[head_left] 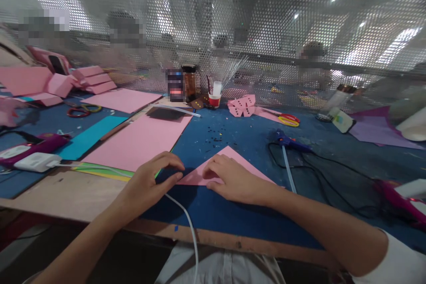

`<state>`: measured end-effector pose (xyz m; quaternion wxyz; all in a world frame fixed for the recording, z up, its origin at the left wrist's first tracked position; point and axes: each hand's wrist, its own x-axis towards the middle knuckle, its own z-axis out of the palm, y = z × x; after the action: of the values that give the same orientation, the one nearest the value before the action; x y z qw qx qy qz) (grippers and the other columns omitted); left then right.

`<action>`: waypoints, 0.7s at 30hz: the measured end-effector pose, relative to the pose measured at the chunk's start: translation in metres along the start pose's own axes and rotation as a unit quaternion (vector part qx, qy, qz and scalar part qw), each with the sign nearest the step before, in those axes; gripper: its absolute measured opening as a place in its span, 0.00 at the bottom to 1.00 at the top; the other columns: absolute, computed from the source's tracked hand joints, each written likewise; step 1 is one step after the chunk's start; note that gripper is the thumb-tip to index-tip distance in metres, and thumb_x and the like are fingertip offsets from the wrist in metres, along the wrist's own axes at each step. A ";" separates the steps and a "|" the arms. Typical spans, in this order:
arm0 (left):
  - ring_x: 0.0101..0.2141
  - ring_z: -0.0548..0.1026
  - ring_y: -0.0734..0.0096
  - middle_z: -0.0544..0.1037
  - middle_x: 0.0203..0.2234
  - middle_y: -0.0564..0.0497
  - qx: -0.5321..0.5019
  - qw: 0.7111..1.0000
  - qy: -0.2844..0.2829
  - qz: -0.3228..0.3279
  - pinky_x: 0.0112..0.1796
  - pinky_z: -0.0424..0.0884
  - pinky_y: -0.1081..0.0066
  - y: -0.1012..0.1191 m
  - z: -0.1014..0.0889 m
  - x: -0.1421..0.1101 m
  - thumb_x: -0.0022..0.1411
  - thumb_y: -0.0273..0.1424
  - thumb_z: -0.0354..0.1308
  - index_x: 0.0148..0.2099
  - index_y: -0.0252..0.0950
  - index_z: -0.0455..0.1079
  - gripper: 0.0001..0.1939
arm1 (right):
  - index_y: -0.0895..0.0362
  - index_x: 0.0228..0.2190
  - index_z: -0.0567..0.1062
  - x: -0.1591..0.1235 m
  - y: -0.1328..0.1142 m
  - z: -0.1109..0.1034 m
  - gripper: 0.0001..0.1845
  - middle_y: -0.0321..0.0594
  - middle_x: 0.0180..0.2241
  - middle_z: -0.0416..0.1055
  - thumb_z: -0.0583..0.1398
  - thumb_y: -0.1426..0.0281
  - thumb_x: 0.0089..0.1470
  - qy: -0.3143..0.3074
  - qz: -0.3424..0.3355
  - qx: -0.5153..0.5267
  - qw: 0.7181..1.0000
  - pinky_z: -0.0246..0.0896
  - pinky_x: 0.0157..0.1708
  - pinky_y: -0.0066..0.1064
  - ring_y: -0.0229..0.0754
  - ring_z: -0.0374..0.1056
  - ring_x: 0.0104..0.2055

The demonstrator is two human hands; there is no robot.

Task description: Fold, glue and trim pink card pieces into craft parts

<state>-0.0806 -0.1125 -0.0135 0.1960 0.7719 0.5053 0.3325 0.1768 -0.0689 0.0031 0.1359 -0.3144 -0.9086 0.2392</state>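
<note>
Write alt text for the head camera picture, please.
A person's right hand rests on a pink paper triangle on a blue table, the left hand near its left corner. Beyond are a paper butterfly, scissors and a cup; a blue glue gun lies to the right.

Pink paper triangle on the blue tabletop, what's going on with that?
A person has both hands at the pink paper triangle. The right hand lies over it; the left hand is by its left corner, though whether it touches is unclear. The triangle lies on the blue tabletop, with a blue glue gun off to its right.
</note>
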 end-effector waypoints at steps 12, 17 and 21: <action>0.47 0.72 0.62 0.77 0.45 0.47 0.154 0.977 -0.081 0.126 0.47 0.69 0.63 0.010 0.029 -0.013 0.73 0.29 0.48 0.49 0.40 0.74 0.12 | 0.55 0.43 0.75 0.001 0.005 0.006 0.11 0.43 0.47 0.71 0.59 0.76 0.57 0.017 -0.008 -0.016 1.000 0.59 0.51 0.40 0.47 0.65 0.52; 0.41 0.72 0.61 0.76 0.39 0.47 0.186 0.974 -0.069 0.106 0.43 0.68 0.62 0.023 0.032 -0.001 0.71 0.28 0.51 0.39 0.38 0.72 0.09 | 0.54 0.44 0.74 -0.001 0.006 0.005 0.14 0.42 0.47 0.71 0.59 0.77 0.57 0.016 -0.010 -0.020 1.000 0.58 0.51 0.41 0.48 0.64 0.52; 0.39 0.72 0.60 0.75 0.35 0.48 0.198 0.974 -0.064 0.085 0.38 0.67 0.63 0.030 0.036 0.008 0.67 0.26 0.54 0.35 0.38 0.69 0.07 | 0.54 0.45 0.74 -0.009 0.009 0.003 0.14 0.42 0.49 0.71 0.59 0.77 0.57 0.020 -0.011 -0.034 0.999 0.58 0.51 0.41 0.48 0.63 0.52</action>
<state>-0.0334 -0.1158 -0.0172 0.0424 0.8551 0.4800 0.1914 0.1870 -0.0691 -0.0052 0.1461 -0.3134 -0.9166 0.2006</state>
